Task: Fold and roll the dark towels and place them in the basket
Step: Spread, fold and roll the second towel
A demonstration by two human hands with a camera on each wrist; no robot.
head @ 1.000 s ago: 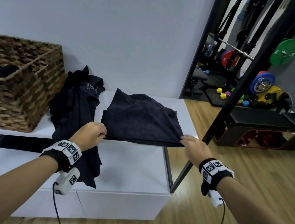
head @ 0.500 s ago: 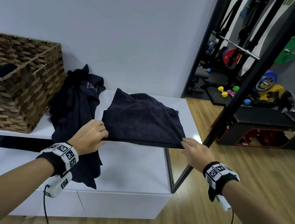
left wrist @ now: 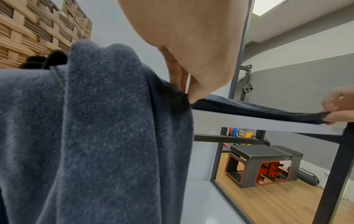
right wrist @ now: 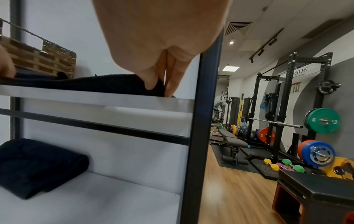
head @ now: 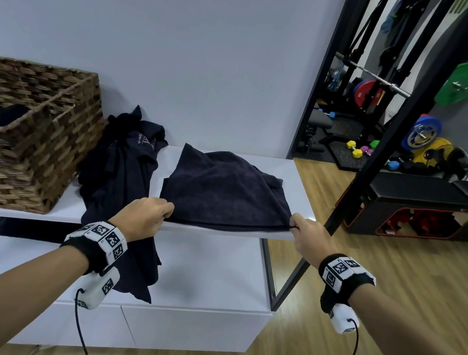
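Observation:
A dark folded towel lies flat on the white upper shelf. My left hand pinches its near left corner, and my right hand pinches its near right corner at the shelf's front edge. The wrist views show the same pinches: left hand, right hand, with the towel's edge stretched between them. A second dark towel is bunched beside it and hangs over the shelf edge. The wicker basket stands at the left with dark cloth inside.
A black metal frame post rises right of the shelf. Below is a white lower surface; a folded dark cloth lies on it. A black bench, weight plates and dumbbells stand on the wooden floor at right.
Both hands kept their hold on the towel's near corners and stayed at the shelf's front edge; the right-hand fingers now curl more tightly on the corner. The towel looks unmoved.

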